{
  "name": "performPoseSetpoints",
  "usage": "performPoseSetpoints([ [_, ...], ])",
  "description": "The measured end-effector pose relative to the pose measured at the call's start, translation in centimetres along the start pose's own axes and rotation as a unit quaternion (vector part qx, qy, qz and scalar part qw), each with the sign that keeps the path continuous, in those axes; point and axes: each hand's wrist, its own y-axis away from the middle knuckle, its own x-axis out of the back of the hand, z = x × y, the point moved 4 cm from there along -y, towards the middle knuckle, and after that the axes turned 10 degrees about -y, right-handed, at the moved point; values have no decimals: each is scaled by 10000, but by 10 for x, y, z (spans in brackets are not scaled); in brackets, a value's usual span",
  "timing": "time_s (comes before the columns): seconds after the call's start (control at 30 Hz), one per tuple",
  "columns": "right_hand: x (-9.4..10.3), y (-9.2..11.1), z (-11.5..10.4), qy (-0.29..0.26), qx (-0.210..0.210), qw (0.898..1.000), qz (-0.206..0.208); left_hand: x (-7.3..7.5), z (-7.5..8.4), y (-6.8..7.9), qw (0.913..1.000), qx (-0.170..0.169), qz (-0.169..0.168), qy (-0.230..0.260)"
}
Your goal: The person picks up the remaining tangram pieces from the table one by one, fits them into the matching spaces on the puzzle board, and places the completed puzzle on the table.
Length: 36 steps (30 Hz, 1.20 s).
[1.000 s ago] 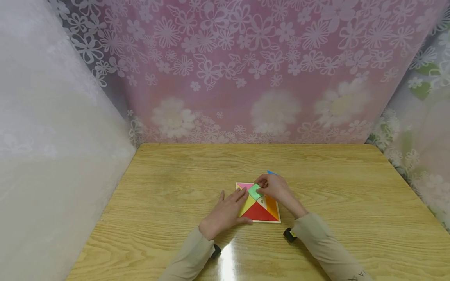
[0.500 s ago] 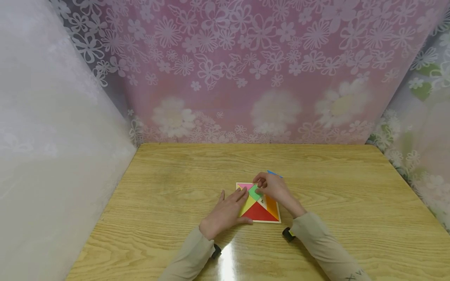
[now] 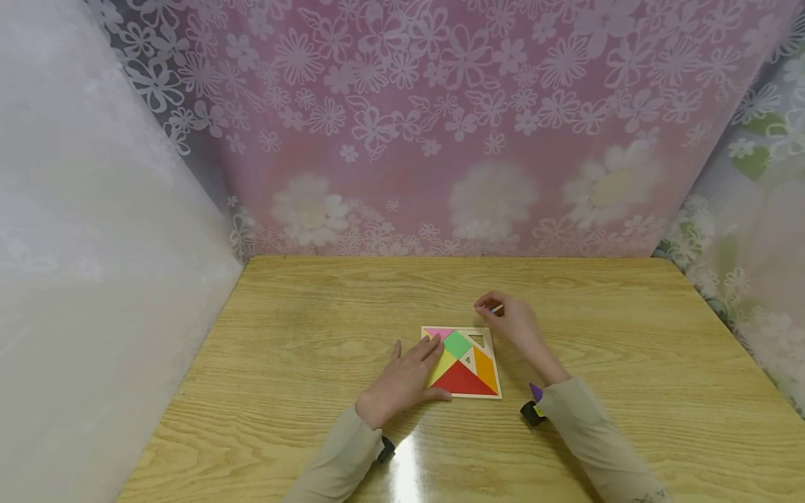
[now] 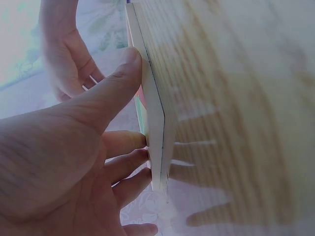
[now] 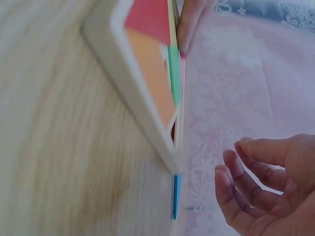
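Observation:
A wooden tangram board [image 3: 474, 397] lies on the table with pink, yellow, green, red and orange pieces in it. The green square [image 3: 458, 344] sits at the upper middle. Two triangular places at the board's right show bare wood with cut-out holes. My left hand [image 3: 404, 381] rests along the board's left side, fingers extended over the yellow piece [image 3: 443, 365], thumb at the near edge. Beyond the far right corner, my right hand [image 3: 517, 325] hovers with loosely bent fingers around a blue piece [image 5: 177, 196], which lies on the table in the right wrist view.
A purple piece [image 3: 536, 392] lies right of the board, partly hidden by the right sleeve [image 3: 588, 426] and wrist camera [image 3: 532, 414]. Flower-patterned curtains [image 3: 440, 140] stand behind and beside the wooden table [image 3: 314, 335].
The right hand has let go of the green square, now lying flat in the board, and has moved away to the far right, over the blue piece. The left hand stays put.

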Motion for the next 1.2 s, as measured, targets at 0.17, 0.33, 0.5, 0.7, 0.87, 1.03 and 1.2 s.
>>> performPoseSetpoints([
  [0.17,5,-5,5,333,48,9994,-90,1,0,0,10000,4,-4,41],
  [0.33,3,-14,11,815,13,9960,-373,-1,-1,0,9999,45,-41,120],
  [0.5,-2,-21,18,1386,-205,9874,-736,-1,-1,0,9999,44,-53,79],
  [0.7,-7,-26,21,1652,-294,9821,-860,-1,-1,-2,10000,30,-67,47],
  [0.87,-7,-26,20,1499,-350,9848,-807,-1,-1,-1,10000,20,-23,45],
  [1.03,-6,-27,22,1326,-321,9877,-758,-1,-1,-1,10000,-7,29,14],
  [1.2,-3,-27,23,1131,-212,9910,-685,-1,-1,-1,10000,-39,41,0],
])
